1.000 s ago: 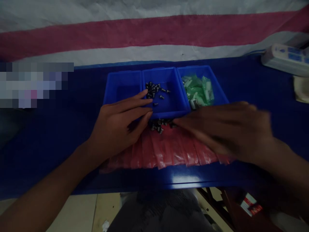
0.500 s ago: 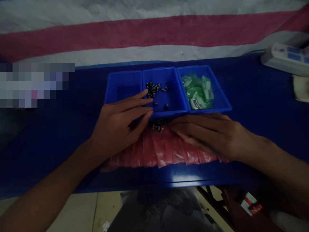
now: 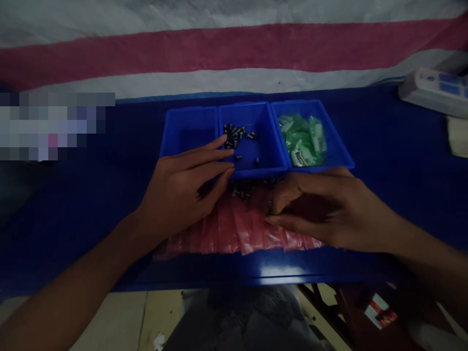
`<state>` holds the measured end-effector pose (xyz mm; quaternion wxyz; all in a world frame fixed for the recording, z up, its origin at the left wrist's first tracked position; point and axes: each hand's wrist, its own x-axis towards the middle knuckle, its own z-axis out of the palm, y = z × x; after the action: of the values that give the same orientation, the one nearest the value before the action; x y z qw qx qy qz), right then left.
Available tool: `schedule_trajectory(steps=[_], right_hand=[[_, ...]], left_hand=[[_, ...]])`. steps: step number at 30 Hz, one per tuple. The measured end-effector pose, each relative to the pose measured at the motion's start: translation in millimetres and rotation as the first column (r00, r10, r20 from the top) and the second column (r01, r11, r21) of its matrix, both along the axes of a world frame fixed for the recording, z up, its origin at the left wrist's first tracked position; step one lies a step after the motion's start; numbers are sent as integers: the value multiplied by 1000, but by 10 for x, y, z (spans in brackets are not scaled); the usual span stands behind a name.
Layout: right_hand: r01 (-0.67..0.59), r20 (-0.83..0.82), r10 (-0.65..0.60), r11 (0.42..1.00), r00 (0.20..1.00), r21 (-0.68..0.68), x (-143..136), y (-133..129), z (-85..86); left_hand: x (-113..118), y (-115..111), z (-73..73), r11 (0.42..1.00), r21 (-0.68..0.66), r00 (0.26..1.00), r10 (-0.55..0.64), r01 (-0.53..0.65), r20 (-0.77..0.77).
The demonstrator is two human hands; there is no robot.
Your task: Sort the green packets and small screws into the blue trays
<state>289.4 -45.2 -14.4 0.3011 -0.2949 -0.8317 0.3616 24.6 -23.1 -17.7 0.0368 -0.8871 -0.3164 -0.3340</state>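
Observation:
Several dark screws [image 3: 234, 134] lie in the middle blue bin [image 3: 268, 169]. My left hand [image 3: 190, 183] rests over that bin's front left corner with its fingers apart, holding nothing. More dark screws [image 3: 241, 194] are heaped at the back edge of a row of red plastic bags [image 3: 236, 226] in front of the bins. Above the right part of the bags, my right hand [image 3: 318, 207] pinches a small dark screw [image 3: 271, 207] between thumb and forefinger.
The left blue bin [image 3: 192, 113] stands beside the middle one. Green plastic packets [image 3: 302, 139] fill the right blue bin [image 3: 338, 163]. A white power strip [image 3: 431, 90] lies at the far right, near a pale object [image 3: 458, 136].
My right hand has curled its fingers into a pinch and now has a screw between the fingertips. My left hand has stayed nearly in place.

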Motion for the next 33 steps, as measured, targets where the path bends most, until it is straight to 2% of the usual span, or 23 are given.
schedule_trajectory(steps=[4,6,8,10,12,13,15,16,17,18,19,23,25,26,30,33], right_hand=[[-7,-89,-19,962,996,-274,-34,9,-2],[24,-158,-78,947,984,-320,-57,8,-4],[80,-254,-159,952,954,-296,-65,7,0],[167,-320,-225,966,920,-200,-42,9,13],[267,-246,-246,962,938,56,6,21,34],[278,-159,-244,928,957,247,33,33,42],[130,72,-216,787,974,604,75,67,44],[33,171,-213,710,962,703,85,86,34],[-39,240,-218,659,946,751,87,103,17],[-68,274,-231,636,933,769,81,116,-5],[-70,291,-250,637,924,768,69,123,-30],[9,308,-312,716,899,698,20,119,-97],[-13,337,-319,709,886,705,16,118,-90],[-49,357,-321,680,877,732,21,120,-79],[-222,401,-293,493,868,841,61,126,-23],[-259,410,-302,434,861,863,64,111,-5]], left_hand=[[4,2,-10,1000,9,1000,5,-5,0],[6,6,-15,1000,17,1000,4,-4,0],[6,9,-18,1000,18,1000,4,-4,-5],[6,12,-19,1000,19,1000,1,-1,-4],[5,14,-20,1000,17,1000,3,-3,-2],[5,15,-20,1000,15,1000,4,-4,-2],[5,13,-19,1000,11,1000,7,-7,-2],[5,12,-18,1000,11,1000,8,-8,0],[5,10,-18,1000,10,1000,9,-9,1],[5,8,-17,1000,12,1000,12,-12,5],[5,7,-17,1000,11,1000,15,-15,5],[4,7,-18,1000,11,1000,7,-7,-2],[4,11,-17,1000,12,1000,3,-3,-4],[4,12,-15,1000,15,1000,2,-2,-5],[2,12,-9,1000,14,1000,2,-2,-6],[-2,8,-10,1000,13,1000,9,-9,-3]])
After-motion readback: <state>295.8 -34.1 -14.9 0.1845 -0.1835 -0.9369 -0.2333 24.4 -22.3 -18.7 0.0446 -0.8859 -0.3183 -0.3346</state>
